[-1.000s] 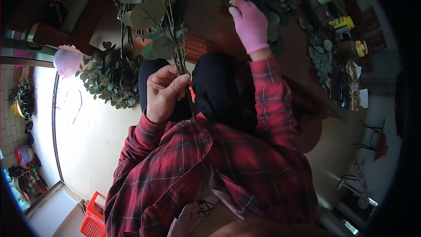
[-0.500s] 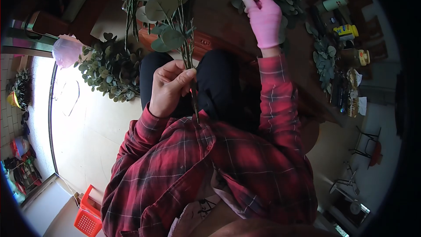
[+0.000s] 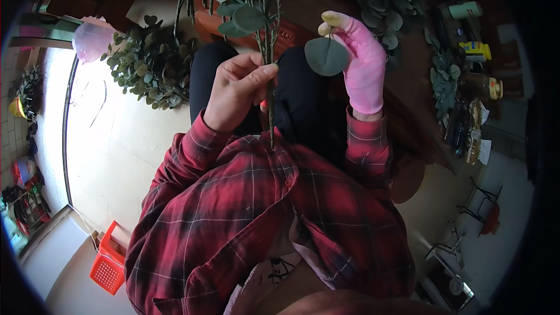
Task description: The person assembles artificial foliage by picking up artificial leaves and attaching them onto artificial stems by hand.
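Note:
Bare fingers and thumb of my left hand (image 3: 242, 90) pinch the thin stems of a leafy branch (image 3: 249, 18), which stands upright with its leaves beyond the hand and its stem end near my shirt. To the right, my right hand (image 3: 360, 61) wears a pink glove with yellowish fingertips. Its thumb and forefinger close on the short stem of a single round green leaf (image 3: 326, 56), which hangs below the fingertips, apart from the branch. A pile of similar green leaves (image 3: 382, 0) lies on the dark table behind the right hand.
A leafy bunch (image 3: 153, 67) is at the left, near a pinkish plastic bag (image 3: 92, 41). More leaves (image 3: 444, 79) lie at the right beside a yellow container (image 3: 475, 51), a green bottle (image 3: 465, 10) and a jar (image 3: 494, 88). A red plastic basket (image 3: 108, 268) stands lower left.
My right hand has come back from the leaf pile toward me, and a single leaf now shows in its fingers. The left hand and its branch appear slightly higher and further right as the view shifted.

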A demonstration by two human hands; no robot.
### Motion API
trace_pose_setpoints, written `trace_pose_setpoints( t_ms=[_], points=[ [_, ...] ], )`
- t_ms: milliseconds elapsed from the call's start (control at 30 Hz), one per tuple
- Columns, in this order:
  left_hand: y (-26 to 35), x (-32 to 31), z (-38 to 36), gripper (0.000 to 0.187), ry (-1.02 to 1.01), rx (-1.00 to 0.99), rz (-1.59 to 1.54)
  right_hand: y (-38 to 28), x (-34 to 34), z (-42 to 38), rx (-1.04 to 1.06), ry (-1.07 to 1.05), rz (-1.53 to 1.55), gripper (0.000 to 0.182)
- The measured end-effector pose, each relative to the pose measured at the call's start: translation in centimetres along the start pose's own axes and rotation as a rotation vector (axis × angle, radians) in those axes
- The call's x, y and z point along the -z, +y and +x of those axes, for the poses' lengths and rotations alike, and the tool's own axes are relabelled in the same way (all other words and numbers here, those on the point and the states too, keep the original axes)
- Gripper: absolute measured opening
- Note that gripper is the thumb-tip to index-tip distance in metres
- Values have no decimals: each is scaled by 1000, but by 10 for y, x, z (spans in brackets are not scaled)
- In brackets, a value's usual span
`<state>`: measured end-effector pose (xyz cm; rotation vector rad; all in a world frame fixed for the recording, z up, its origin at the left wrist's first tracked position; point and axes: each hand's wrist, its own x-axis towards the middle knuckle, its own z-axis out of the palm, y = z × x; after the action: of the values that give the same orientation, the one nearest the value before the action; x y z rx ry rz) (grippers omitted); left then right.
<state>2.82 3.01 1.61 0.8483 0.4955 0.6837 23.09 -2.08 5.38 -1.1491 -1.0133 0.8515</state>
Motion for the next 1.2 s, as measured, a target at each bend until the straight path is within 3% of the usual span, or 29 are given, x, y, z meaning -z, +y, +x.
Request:
trace_pose_setpoints(
  t_ms=[100,267,367,467,567,767,1200],
  points=[
    [-2,3,0,8,0,11,-11,6,-4,-13,21,-27,-46,22],
    [-1,1,0,10,-21,11,-11,13,-12,-21,338,-17,-218,14],
    [-2,3,0,11,-38,17,11,13,-16,-28,116,32,-137,14],
    [-3,3,1,11,-48,14,42,13,-23,-33,-205,77,156,16],
    [-5,4,1,10,-53,17,61,11,-27,-33,-354,110,264,19],
    [-7,0,-1,11,-14,-10,152,21,-20,-33,-424,72,498,18],
    [-6,-14,-8,16,47,-66,263,15,-26,-41,-422,82,353,15]
  ],
)
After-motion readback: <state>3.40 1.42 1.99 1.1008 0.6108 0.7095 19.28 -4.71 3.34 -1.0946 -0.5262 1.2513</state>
